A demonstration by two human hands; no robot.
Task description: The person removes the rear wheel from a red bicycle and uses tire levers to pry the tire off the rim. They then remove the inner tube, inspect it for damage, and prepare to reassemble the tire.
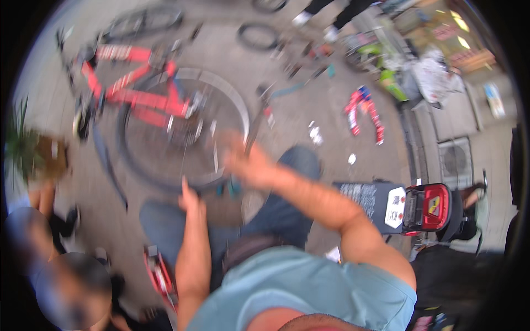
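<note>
A red bicycle frame [145, 99] with white lettering lies on its side in front of me, its wheel [194, 182] reaching towards my knees. My left hand [191, 198] is at the wheel's near edge, one finger extended towards a thin line like a spoke or cable; whether it grips anything is unclear. Over the tyre's right side is my right hand [248, 163], badly blurred. A dark, rod-like thing [256, 130] runs up beside it; I cannot tell whether it is held. Teal objects [227, 188] show just below the tyre.
Red-and-white objects [364, 111], a loose tyre [258, 36] and scattered tools [290, 87] lie on the pavement. A scooter's rear [430, 207] is at right. Two people [74, 289] are at lower left, near a potted plant [49, 155]. Another person's legs [323, 14] show at the top.
</note>
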